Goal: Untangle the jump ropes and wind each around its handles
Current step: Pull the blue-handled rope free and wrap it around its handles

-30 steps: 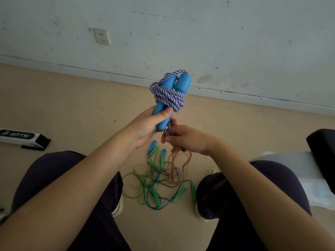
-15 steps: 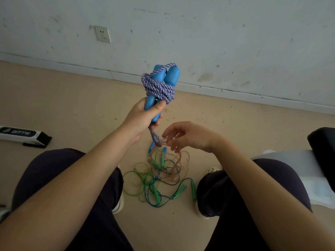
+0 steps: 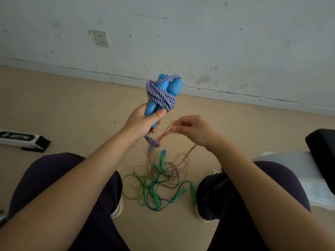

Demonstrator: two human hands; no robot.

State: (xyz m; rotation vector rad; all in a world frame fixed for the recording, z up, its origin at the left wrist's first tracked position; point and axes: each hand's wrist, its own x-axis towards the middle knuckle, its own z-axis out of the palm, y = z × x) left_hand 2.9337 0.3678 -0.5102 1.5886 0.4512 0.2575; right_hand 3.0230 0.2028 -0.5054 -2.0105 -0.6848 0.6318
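Your knees nearest, tangled green and blue ropes [image 3: 159, 183] on the floor between your feet, your right hand [image 3: 194, 130] pinching a pink rope [image 3: 163, 134] lifted off the pile, your left hand [image 3: 143, 122] gripping the blue handles [image 3: 168, 87] upright, purple braided rope [image 3: 161, 96] coiled round them, its tail dangling below, wall socket [image 3: 101, 38] beyond.

The left hand [image 3: 143, 124] grips two blue handles [image 3: 163, 95] wound with purple-white rope [image 3: 161, 96]; the right hand [image 3: 194, 130] pinches a pink rope [image 3: 164, 134] rising from the tangle [image 3: 159, 180] on the floor [image 3: 72, 109]

A bare indoor room: scuffed white wall [image 3: 199, 33], wall socket [image 3: 101, 38], beige floor [image 3: 63, 98].
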